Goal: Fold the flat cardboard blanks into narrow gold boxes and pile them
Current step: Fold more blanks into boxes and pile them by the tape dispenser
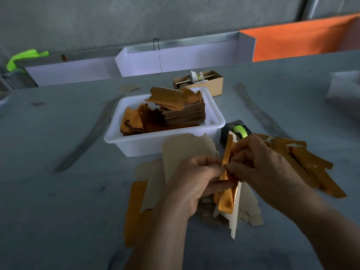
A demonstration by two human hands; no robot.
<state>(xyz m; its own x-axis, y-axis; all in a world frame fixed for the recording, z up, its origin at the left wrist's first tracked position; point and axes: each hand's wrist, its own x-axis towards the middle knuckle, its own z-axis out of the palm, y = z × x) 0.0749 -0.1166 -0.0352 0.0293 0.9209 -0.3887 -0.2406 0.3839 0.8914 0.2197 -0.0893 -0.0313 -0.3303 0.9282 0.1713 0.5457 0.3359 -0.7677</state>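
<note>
Behind the hands, white plastic tub (134,145) of stacked gold blanks (183,112), tape dispenser (236,131) at its right; folded gold boxes (311,166) piled on the grey table (58,201) beside the right wrist. Between both hands, held upright over loose blanks (187,151): partly folded gold blank (227,191). Left hand (194,182) curled, pinching its left edge; right hand (261,164) curled, pinching from the right, fingertips nearly met.

**Gold blank half-folded above the flat stack**

A narrow gold blank (227,184) stands nearly upright, creased lengthwise, its pale back showing along one edge. Beneath it, flat blanks (155,184) lie loosely stacked, pale side up. Folded gold boxes (307,164) sprawl in a pile to the right. More blanks (183,112) fill the white tub (136,145) behind.
</note>
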